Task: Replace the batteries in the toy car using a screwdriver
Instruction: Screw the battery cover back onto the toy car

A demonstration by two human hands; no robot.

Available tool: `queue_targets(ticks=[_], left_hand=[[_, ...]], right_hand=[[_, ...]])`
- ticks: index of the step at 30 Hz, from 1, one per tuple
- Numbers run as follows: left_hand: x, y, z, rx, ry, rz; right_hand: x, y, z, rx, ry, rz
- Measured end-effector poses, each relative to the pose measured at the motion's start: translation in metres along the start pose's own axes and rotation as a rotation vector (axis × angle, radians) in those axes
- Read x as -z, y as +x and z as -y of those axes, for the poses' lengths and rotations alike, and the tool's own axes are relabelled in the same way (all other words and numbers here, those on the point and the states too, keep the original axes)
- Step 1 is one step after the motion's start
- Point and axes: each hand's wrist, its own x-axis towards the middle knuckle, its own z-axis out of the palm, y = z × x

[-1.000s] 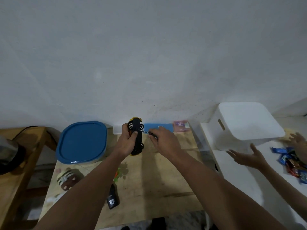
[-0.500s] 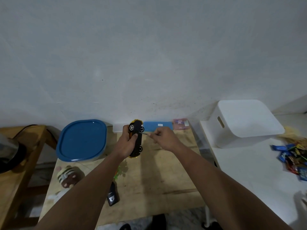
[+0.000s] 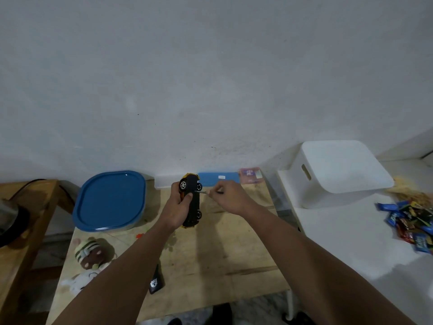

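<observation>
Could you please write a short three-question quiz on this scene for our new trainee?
1. True or false: the toy car lies flat on the wooden table.
2. Which hand holds the screwdriver?
3. The blue lid lies on which side of the car? A) left B) right

Key:
1. False; the left hand holds it up, underside showing.
2. The right hand.
3. A
</observation>
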Motion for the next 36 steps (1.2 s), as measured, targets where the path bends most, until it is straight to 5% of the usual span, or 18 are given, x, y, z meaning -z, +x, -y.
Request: queue_targets(ticks=[36], left_hand=[[0.009,0.001,0.01,0.05,-0.009,-0.029]], right_hand=[[-0.014,-0.002,0.008,-0.026,-0.039,0.024]])
